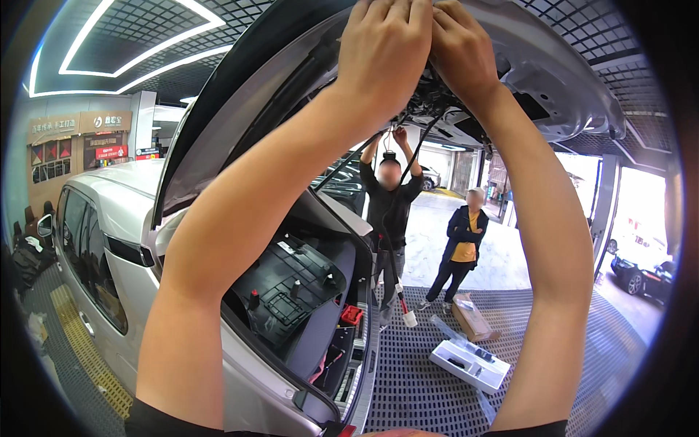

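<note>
Both my arms reach up to the raised tailgate (539,80) of a silver car. My left hand (386,51) and my right hand (464,54) are side by side at its inner face, by the upper edge of the view. Their fingers are bent and closed, and whatever they grip is hidden behind them. Just below my hands, dark wiring (429,98) shows in the opened inside of the tailgate. Black cables hang down from there. Across from me, a co-worker (393,197) in black also has both arms raised to the tailgate.
A black trim panel (287,280) lies in the open boot, near a red item (352,315). On the grated floor are a white box (470,364) and a cardboard box (473,318). A person (464,237) stands behind with folded arms. A red-and-white piece (406,309) is beside the bumper.
</note>
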Tool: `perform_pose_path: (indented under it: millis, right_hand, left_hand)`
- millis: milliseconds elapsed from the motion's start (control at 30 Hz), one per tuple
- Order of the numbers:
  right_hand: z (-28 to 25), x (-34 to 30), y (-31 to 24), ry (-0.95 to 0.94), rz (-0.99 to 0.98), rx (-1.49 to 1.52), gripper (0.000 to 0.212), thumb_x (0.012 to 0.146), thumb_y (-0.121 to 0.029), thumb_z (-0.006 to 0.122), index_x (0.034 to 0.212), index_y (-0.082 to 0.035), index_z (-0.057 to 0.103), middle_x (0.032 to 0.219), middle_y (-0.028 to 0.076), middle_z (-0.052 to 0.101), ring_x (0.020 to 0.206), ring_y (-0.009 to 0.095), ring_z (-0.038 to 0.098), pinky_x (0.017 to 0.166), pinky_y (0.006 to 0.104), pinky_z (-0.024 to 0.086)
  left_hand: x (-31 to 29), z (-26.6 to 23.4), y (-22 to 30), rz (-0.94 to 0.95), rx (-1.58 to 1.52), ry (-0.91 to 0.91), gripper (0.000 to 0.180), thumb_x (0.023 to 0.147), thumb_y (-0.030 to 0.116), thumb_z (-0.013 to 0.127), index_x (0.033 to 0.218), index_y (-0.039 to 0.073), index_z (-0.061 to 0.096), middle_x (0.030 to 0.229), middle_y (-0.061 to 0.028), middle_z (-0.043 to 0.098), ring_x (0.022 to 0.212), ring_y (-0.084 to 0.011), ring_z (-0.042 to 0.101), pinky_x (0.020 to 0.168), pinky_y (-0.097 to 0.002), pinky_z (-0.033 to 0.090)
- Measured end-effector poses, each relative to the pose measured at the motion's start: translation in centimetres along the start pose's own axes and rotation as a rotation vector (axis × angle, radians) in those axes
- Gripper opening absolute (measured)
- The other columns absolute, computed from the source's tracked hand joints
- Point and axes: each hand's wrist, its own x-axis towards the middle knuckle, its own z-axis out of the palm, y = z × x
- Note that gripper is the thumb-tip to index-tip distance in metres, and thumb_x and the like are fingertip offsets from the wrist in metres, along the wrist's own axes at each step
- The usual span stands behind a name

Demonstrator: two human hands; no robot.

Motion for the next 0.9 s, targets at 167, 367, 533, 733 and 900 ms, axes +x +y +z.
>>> perform_pose_path:
  millis: [167, 367, 533, 733, 900]
  right_hand:
    - [0.3, 0.7, 1.3, 0.008, -0.146, -0.218, 0.038, 0.071, -0.007, 0.068, 0.108, -0.005, 0.072, 0.100, 0.003, 0.068, 0.106, 0.021, 0.065, 0.085, 0.0318, 0.057]
    - [0.5, 0.9, 2.2, 0.019, -0.203, -0.211, 0.043, 0.069, -0.007, 0.069, 0.111, -0.005, 0.073, 0.104, 0.000, 0.066, 0.107, 0.020, 0.064, 0.082, 0.0304, 0.058]
    - [-0.4, 1.3, 1.9, -0.039, -0.207, -0.145, 0.046, 0.067, -0.007, 0.070, 0.113, -0.004, 0.072, 0.109, 0.003, 0.066, 0.109, 0.023, 0.064, 0.084, 0.0338, 0.059]
    - [1.6, 0.1, 1.5, 0.006, 0.001, -0.089, 0.047, 0.071, -0.006, 0.071, 0.118, -0.008, 0.071, 0.117, 0.007, 0.067, 0.109, 0.028, 0.066, 0.086, 0.0391, 0.059]
    - [2.2, -0.3, 0.9, 0.069, 0.112, -0.012, 0.038, 0.083, -0.006, 0.069, 0.121, -0.014, 0.071, 0.120, 0.007, 0.066, 0.107, 0.030, 0.067, 0.082, 0.0411, 0.058]
  left_hand:
    - [-5.1, -1.1, 1.9, -0.303, -0.344, -0.030, 0.043, 0.085, 0.005, 0.071, 0.128, 0.000, 0.066, 0.084, -0.0087, 0.071, 0.074, -0.0298, 0.069, 0.068, -0.0391, 0.055]
    - [-3.7, 0.5, 1.6, -0.807, -0.493, -0.475, 0.067, 0.095, 0.015, 0.061, 0.155, 0.001, 0.034, 0.079, -0.0225, 0.072, 0.078, -0.0429, 0.072, 0.075, -0.0485, 0.056]
    - [-3.9, 1.7, 1.7, -0.686, -0.355, -0.455, 0.064, 0.095, 0.016, 0.058, 0.153, 0.004, 0.035, 0.077, -0.0240, 0.071, 0.078, -0.0461, 0.071, 0.076, -0.0536, 0.056]
    - [-3.8, 3.4, 3.2, -0.787, -0.527, -0.349, 0.063, 0.092, 0.014, 0.054, 0.151, 0.003, 0.037, 0.076, -0.0274, 0.069, 0.078, -0.0494, 0.069, 0.077, -0.0577, 0.055]
    - [-3.5, 3.2, 2.3, -0.694, -0.558, -0.322, 0.061, 0.089, 0.013, 0.052, 0.146, -0.003, 0.039, 0.075, -0.0298, 0.067, 0.078, -0.0502, 0.068, 0.079, -0.0575, 0.054]
